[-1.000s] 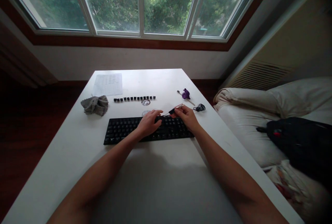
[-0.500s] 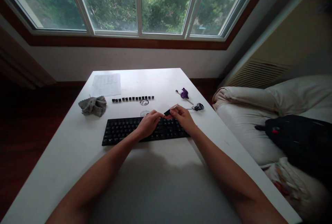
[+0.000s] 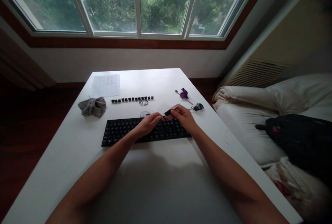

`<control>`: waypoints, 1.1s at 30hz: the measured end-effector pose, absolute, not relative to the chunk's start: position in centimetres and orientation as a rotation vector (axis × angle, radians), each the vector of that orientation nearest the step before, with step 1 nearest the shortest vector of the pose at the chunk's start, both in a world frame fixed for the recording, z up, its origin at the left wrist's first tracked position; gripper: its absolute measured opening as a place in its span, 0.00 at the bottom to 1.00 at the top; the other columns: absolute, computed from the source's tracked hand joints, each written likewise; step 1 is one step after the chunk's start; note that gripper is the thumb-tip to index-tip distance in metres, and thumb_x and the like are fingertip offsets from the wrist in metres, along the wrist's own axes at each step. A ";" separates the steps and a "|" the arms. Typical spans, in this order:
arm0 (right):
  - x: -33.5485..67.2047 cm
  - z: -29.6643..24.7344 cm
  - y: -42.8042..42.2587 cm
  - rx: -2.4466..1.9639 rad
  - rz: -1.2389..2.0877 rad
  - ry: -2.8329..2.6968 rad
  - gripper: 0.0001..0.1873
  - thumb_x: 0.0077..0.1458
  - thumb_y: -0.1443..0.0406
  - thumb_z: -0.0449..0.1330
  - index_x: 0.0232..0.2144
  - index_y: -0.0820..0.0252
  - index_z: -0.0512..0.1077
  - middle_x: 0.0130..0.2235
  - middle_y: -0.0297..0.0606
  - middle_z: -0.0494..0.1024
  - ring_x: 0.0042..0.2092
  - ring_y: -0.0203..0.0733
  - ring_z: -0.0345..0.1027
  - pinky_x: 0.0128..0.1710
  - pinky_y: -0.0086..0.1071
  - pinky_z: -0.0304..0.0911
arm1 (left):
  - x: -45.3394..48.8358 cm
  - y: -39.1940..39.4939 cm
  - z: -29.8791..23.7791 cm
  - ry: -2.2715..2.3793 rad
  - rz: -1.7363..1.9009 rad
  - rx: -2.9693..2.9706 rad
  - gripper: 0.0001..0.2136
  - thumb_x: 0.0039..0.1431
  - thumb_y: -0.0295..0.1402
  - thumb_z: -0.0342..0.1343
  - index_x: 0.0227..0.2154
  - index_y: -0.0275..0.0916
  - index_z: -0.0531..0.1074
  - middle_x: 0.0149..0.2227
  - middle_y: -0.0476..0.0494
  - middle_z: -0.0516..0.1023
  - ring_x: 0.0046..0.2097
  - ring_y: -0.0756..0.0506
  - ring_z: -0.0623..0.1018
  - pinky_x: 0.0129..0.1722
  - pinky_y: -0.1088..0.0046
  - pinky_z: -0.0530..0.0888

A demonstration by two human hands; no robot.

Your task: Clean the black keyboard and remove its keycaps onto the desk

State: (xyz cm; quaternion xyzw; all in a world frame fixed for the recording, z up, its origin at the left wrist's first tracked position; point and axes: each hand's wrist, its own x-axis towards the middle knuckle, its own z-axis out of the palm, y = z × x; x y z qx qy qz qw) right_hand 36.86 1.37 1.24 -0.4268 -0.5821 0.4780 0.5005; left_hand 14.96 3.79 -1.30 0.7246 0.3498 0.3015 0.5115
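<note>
Over a black keyboard (image 3: 119, 129) on a white surface (image 3: 64, 141), the right hand's (image 3: 183, 116) grip is closed around a small dark tool (image 3: 168, 112), which points toward eight o'clock. The left hand (image 3: 149, 123) is at its tip, fingers bunched; how closed that grip is, or on what, I cannot tell. From mid-keyboard, loose keycaps (image 3: 132, 99) line up at eleven, a grey cloth (image 3: 92, 107) at ten.

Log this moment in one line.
right hand: holds black-handled tool | left hand: near tool's tip, contact unclear | keyboard: beneath both hands | small black pieces: in row beyond keyboard
</note>
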 end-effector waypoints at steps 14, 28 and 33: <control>36.1 2.9 -0.1 -0.997 1.199 -1.412 0.18 0.54 0.50 0.67 0.36 0.56 0.71 0.28 0.33 0.78 0.34 0.45 0.79 0.39 0.39 0.74 | 14.5 4.4 -1.8 0.761 0.794 1.121 0.15 0.57 0.44 0.62 0.40 0.39 0.72 0.33 0.49 0.71 0.30 0.53 0.71 0.31 0.77 0.68; 28.7 -4.1 -6.7 -0.442 2.409 -1.457 0.23 0.48 0.54 0.73 0.37 0.66 0.74 0.31 0.39 0.81 0.31 0.40 0.77 0.35 0.32 0.71 | 14.9 13.3 -2.2 1.284 0.871 2.184 0.12 0.58 0.29 0.56 0.44 0.41 0.78 0.43 0.42 0.79 0.40 0.45 0.77 0.47 0.64 0.73; 29.4 -4.5 -5.9 -0.409 2.435 -1.413 0.24 0.48 0.53 0.73 0.37 0.66 0.74 0.32 0.39 0.81 0.32 0.40 0.77 0.35 0.32 0.71 | 17.3 17.1 -2.0 1.399 0.745 2.460 0.19 0.57 0.25 0.56 0.51 0.45 0.75 0.46 0.41 0.79 0.52 0.37 0.71 0.55 0.56 0.66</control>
